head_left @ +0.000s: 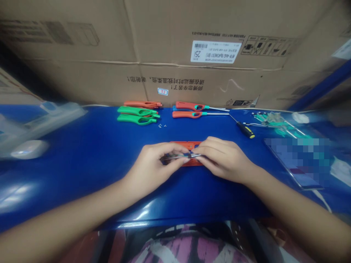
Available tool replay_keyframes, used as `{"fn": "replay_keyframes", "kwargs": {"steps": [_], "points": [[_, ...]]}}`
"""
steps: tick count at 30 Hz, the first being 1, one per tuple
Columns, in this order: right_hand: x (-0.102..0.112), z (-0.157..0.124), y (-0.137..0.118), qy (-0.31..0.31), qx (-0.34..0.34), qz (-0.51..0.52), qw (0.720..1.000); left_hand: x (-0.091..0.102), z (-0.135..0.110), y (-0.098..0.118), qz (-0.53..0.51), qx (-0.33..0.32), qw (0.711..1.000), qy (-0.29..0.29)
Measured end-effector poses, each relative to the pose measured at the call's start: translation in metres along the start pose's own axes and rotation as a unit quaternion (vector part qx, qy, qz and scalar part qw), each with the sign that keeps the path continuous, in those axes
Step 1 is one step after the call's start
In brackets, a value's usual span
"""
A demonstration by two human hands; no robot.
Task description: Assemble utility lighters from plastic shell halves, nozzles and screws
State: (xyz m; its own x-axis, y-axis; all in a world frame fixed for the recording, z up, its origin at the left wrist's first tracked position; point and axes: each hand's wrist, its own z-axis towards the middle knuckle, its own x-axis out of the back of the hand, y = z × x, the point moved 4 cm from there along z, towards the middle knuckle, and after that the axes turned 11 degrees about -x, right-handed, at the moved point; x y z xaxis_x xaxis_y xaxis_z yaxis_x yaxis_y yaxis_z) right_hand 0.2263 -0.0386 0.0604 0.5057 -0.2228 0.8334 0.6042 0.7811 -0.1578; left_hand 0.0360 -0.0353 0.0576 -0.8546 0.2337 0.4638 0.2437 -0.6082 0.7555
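Observation:
Near the middle of the blue table (pixel 90 160), my left hand (pixel 153 160) and my right hand (pixel 225 157) meet fingertip to fingertip. Both pinch a thin silver and dark part (pixel 175 157), whose exact kind is too small and covered to make out. Directly beneath the fingers lie orange-red plastic lighter casing pieces (pixel 189 143), largely hidden by my hands. Behind them rest two red long-nosed lighters (pixel 189 114) with teal triggers and metal tubes. Tiny metal bits (pixel 161 126) lie to their left.
Several green and orange lighter handles (pixel 137 119) lie at the back left. A yellow-black screwdriver (pixel 245 129), teal lighter innards (pixel 285 128) and a phone (pixel 296 164) are on the right. A white mouse (pixel 30 149) sits left. A cardboard box (pixel 164 44) walls off the back.

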Motion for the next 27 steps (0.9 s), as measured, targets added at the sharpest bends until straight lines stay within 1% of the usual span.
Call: {"fn": "replay_keyframes", "kwargs": {"steps": [6, 9, 13, 17, 21, 27], "points": [[-0.0001, -0.0014, -0.0012, 0.014, 0.012, -0.002, 1.0, 0.0015, 0.0008, 0.003, 0.064, -0.056, 0.996, 0.005], [-0.0004, -0.0016, -0.0014, 0.019, 0.018, -0.002, 1.0, 0.0023, 0.0001, 0.0041, 0.077, -0.072, 0.994, 0.008], [-0.0007, -0.002, -0.0019, 0.019, 0.019, -0.005, 1.0, 0.0023, -0.0007, 0.0039, 0.082, -0.08, 0.993, 0.006], [-0.0013, -0.0034, -0.0011, 0.031, 0.008, 0.022, 0.999, 0.0026, -0.0001, 0.0046, 0.087, -0.086, 0.992, 0.006], [-0.0037, -0.0033, 0.0003, 0.008, -0.011, 0.048, 0.999, 0.0029, 0.0006, 0.0069, 0.088, -0.083, 0.993, 0.0], [0.0, -0.001, -0.0033, 0.01, 0.006, 0.018, 1.0, 0.0021, -0.0003, 0.007, 0.079, -0.084, 0.993, -0.003]]}}
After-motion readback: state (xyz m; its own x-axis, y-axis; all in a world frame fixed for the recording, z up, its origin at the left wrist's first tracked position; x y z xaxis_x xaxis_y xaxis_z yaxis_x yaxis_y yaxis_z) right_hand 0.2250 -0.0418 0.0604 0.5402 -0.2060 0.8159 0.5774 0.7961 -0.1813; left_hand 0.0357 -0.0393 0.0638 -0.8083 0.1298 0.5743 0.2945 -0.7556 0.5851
